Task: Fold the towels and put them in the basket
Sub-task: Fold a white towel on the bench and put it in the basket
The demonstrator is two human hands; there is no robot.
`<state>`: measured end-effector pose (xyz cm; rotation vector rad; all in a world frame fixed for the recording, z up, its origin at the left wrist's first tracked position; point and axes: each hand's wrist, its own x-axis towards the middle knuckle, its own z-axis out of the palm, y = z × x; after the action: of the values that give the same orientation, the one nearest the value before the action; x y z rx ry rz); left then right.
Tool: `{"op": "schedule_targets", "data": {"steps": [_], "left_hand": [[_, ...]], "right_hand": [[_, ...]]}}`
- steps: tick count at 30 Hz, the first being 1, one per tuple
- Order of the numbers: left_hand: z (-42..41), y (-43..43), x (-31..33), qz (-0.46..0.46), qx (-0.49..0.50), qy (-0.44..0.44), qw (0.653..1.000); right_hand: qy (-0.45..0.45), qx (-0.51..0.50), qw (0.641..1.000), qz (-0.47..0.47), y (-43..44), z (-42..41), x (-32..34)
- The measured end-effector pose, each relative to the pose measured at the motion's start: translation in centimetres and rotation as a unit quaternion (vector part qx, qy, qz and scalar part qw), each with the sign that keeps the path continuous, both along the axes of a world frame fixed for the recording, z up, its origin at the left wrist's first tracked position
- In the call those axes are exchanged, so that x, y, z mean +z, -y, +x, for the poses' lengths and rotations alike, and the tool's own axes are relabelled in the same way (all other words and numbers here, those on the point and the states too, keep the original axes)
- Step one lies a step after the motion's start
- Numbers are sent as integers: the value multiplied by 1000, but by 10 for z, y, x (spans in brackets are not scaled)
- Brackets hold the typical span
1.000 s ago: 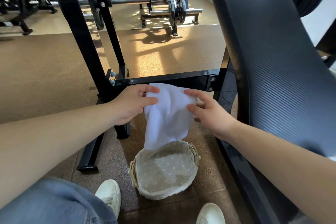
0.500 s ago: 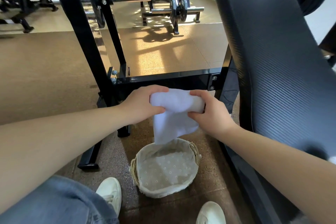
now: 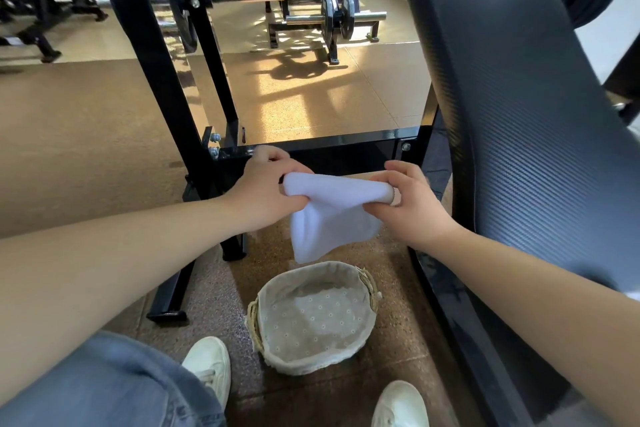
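Left hand (image 3: 266,191) grip clamped on towel (image 3: 332,215) end; right hand (image 3: 412,204) grip clamped opposite end, above basket (image 3: 370,282).

A white towel (image 3: 332,218) hangs folded above a round, cloth-lined wicker basket (image 3: 313,317) on the floor.

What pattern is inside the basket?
Small white flowery dots on beige cloth lining the basket, seen in the head view.

Tan speckled floor (image 3: 86,149) runs back to paler tiles (image 3: 239,28) lit by sunlight patches (image 3: 298,104). A black steel frame (image 3: 152,55) stands left, a dark ribbed pad (image 3: 519,114) right, a loaded barbell (image 3: 332,15) beyond.
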<state>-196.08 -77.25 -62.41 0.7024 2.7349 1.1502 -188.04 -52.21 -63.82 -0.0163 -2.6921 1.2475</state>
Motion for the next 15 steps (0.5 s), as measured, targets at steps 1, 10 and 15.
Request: {"op": "schedule_targets", "data": {"steps": [1,10,15], "left_hand": [[0,1,1,20,-7,18,1000],[-1,4,4,106,9,84,991],[1,2,5,95,-10,7,995]], "right_hand": [[9,18,999,-37,1,1,2],[43,-22,974,-219,3,1,3],[-9,-27,984,-174,8,6,8]]}}
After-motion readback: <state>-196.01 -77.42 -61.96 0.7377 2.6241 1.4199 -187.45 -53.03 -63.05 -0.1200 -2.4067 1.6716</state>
